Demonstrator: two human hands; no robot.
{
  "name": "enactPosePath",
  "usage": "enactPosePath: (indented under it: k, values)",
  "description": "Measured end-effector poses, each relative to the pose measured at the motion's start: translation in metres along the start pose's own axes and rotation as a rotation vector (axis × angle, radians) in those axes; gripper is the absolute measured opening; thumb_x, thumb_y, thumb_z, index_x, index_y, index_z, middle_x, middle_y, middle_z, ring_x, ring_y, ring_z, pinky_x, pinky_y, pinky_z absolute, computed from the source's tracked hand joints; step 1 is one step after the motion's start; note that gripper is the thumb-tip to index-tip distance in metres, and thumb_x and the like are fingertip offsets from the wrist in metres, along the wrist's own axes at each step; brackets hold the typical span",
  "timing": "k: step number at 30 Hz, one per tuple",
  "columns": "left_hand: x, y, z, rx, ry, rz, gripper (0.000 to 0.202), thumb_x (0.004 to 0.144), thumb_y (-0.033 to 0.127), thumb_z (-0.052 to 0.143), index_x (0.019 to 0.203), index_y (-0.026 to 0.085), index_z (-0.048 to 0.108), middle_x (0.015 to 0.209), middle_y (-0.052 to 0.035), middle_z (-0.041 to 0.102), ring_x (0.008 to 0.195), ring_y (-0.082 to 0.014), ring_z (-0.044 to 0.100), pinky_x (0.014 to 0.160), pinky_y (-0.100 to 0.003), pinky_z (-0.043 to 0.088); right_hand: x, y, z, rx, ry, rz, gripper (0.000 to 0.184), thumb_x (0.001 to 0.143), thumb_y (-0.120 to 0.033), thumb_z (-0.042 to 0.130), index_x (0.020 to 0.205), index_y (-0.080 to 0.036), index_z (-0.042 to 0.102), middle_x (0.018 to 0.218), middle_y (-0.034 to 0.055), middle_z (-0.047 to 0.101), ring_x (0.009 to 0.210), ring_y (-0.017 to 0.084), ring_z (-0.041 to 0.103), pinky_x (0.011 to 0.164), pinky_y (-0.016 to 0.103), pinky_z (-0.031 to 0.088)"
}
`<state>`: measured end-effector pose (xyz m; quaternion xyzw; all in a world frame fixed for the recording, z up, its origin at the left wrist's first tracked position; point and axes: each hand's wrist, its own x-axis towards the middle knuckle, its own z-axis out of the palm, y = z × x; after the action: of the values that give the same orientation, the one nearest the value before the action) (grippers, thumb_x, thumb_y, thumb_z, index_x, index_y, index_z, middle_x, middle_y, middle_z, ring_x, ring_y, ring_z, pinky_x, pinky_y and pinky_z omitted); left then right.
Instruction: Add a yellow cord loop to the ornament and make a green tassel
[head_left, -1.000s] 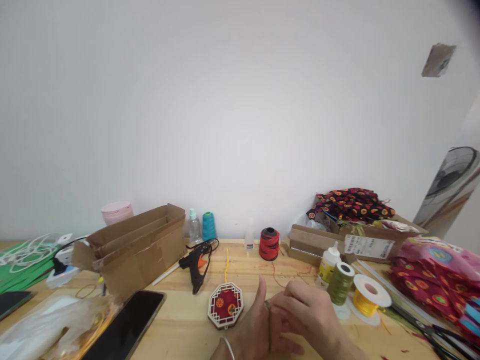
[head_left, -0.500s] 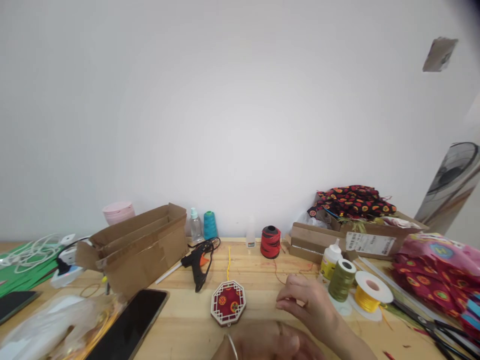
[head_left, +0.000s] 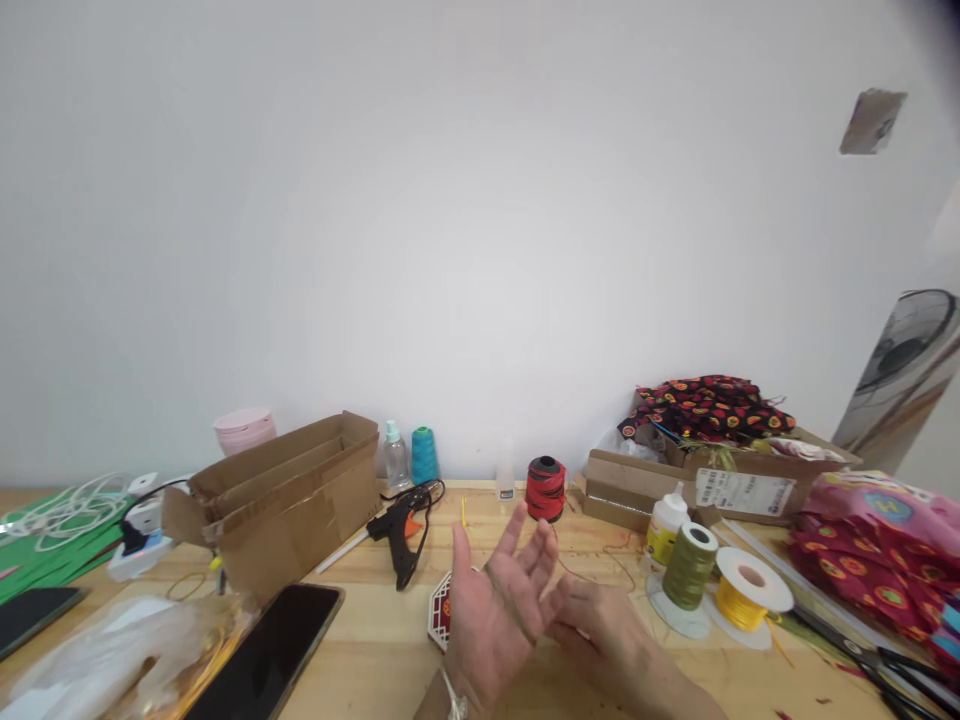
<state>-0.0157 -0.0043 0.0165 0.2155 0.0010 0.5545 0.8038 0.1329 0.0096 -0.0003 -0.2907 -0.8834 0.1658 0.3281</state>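
Observation:
My left hand (head_left: pixel 499 610) is raised with the palm turned up and the fingers spread. A thin dark thread (head_left: pixel 517 612) crosses its palm and fingers. My right hand (head_left: pixel 611 635) is beside it, touching or nearly touching its fingers, with its own fingertips pinched together at the thread's lower end. Behind the left hand, an octagonal lattice-framed pendant with red patterned fabric (head_left: pixel 439 612) lies mostly hidden on the table. A short yellow cord (head_left: pixel 463 512) shows above it. The spool of red cord (head_left: pixel 545 490) stands farther back, loose thread trailing on the table.
Left are a black phone (head_left: pixel 266 650), a cardboard box (head_left: pixel 300 510) and a black glue gun (head_left: pixel 401 535). At right stand a glue bottle (head_left: pixel 665 525), a green thread spool (head_left: pixel 688 568) and a yellow cord spool (head_left: pixel 750 590), with scissors (head_left: pixel 847 645) and red fabric (head_left: pixel 877 560) beyond.
My left hand has risen from the bottom edge and turned palm up, fingers spreading, now covering most of the pendant. My right hand has moved slightly down, meeting it.

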Motion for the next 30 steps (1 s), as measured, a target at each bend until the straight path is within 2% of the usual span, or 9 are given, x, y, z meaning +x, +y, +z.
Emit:
enactPosePath:
  k: [4, 8, 12, 15, 18, 20, 22, 26, 30]
  values:
    - [0.010, 0.008, -0.008, -0.058, 0.103, 0.156, 0.064, 0.071, 0.063, 0.030, 0.119, 0.021, 0.042, 0.119, -0.0129, 0.048, 0.111, -0.0239, 0.041, 0.093, -0.046, 0.024, 0.002, -0.009, -0.002, -0.174, -0.138, -0.047, 0.026, 0.083, -0.022, 0.038, 0.076, -0.022, 0.063, 0.065, 0.0016, 0.060, 0.055, 0.011, 0.053, 0.047, 0.020, 0.032]
    - [0.010, 0.008, -0.010, -0.008, 0.184, 0.150, 0.062, 0.073, 0.058, 0.035, 0.123, 0.021, 0.036, 0.119, -0.0150, 0.047, 0.110, -0.0245, 0.042, 0.091, -0.043, 0.029, 0.002, -0.013, -0.006, -0.239, -0.126, -0.094, 0.028, 0.083, -0.022, 0.037, 0.071, -0.021, 0.062, 0.060, 0.0014, 0.057, 0.052, 0.011, 0.051, 0.046, 0.022, 0.029]
    - [0.011, -0.001, -0.007, 0.086, 0.219, 0.058, 0.058, 0.077, 0.052, 0.034, 0.122, 0.016, 0.036, 0.107, -0.0152, 0.053, 0.100, -0.0220, 0.049, 0.085, -0.037, 0.034, 0.003, -0.014, -0.011, -0.157, -0.037, -0.138, 0.027, 0.085, -0.024, 0.037, 0.077, -0.022, 0.063, 0.064, 0.0029, 0.059, 0.058, 0.012, 0.053, 0.050, 0.021, 0.034]
    - [0.012, -0.010, -0.006, 0.172, 0.227, -0.055, 0.061, 0.076, 0.055, 0.033, 0.117, 0.010, 0.040, 0.094, -0.0145, 0.058, 0.087, -0.0212, 0.054, 0.076, -0.032, 0.038, 0.005, -0.014, -0.014, -0.102, 0.043, -0.170, 0.025, 0.084, -0.029, 0.040, 0.078, -0.023, 0.064, 0.064, 0.0029, 0.059, 0.058, 0.012, 0.053, 0.051, 0.021, 0.037]
    - [0.011, -0.019, -0.004, 0.227, 0.244, -0.196, 0.061, 0.075, 0.058, 0.031, 0.111, 0.011, 0.044, 0.079, -0.0095, 0.061, 0.066, -0.0176, 0.057, 0.062, -0.027, 0.037, 0.007, -0.016, -0.018, -0.151, 0.048, -0.114, 0.024, 0.083, -0.030, 0.041, 0.078, -0.024, 0.064, 0.065, 0.0024, 0.060, 0.057, 0.012, 0.053, 0.049, 0.021, 0.037]
    - [0.010, -0.024, -0.003, 0.206, 0.241, -0.242, 0.058, 0.076, 0.058, 0.030, 0.108, 0.013, 0.047, 0.073, -0.0055, 0.061, 0.060, -0.0146, 0.056, 0.059, -0.025, 0.036, 0.006, -0.016, -0.020, -0.194, 0.034, -0.075, 0.026, 0.084, -0.030, 0.040, 0.078, -0.024, 0.064, 0.065, 0.0019, 0.061, 0.057, 0.012, 0.053, 0.048, 0.020, 0.037]
    - [0.009, -0.029, -0.002, 0.181, 0.212, -0.266, 0.057, 0.076, 0.058, 0.028, 0.103, 0.013, 0.051, 0.072, -0.0044, 0.062, 0.062, -0.0141, 0.056, 0.061, -0.024, 0.036, 0.005, -0.015, -0.022, -0.206, 0.045, -0.042, 0.027, 0.084, -0.029, 0.039, 0.076, -0.023, 0.064, 0.064, 0.0014, 0.060, 0.056, 0.011, 0.053, 0.048, 0.019, 0.036]
    - [0.007, -0.035, 0.000, 0.243, 0.153, -0.371, 0.069, 0.075, 0.063, 0.017, 0.089, 0.010, 0.059, 0.074, -0.0096, 0.063, 0.070, -0.0183, 0.056, 0.067, -0.030, 0.037, 0.004, -0.010, -0.023, -0.241, 0.098, -0.039, 0.028, 0.083, -0.031, 0.040, 0.072, -0.022, 0.065, 0.061, 0.0010, 0.058, 0.054, 0.010, 0.051, 0.048, 0.018, 0.034]
    - [0.005, -0.040, -0.004, 0.359, 0.121, -0.479, 0.084, 0.069, 0.068, 0.006, 0.088, 0.007, 0.061, 0.084, -0.0152, 0.062, 0.075, -0.0201, 0.055, 0.068, -0.034, 0.038, 0.004, -0.005, -0.025, -0.295, 0.145, -0.089, 0.031, 0.084, -0.031, 0.039, 0.072, -0.020, 0.065, 0.059, 0.0018, 0.055, 0.051, 0.009, 0.049, 0.047, 0.018, 0.032]
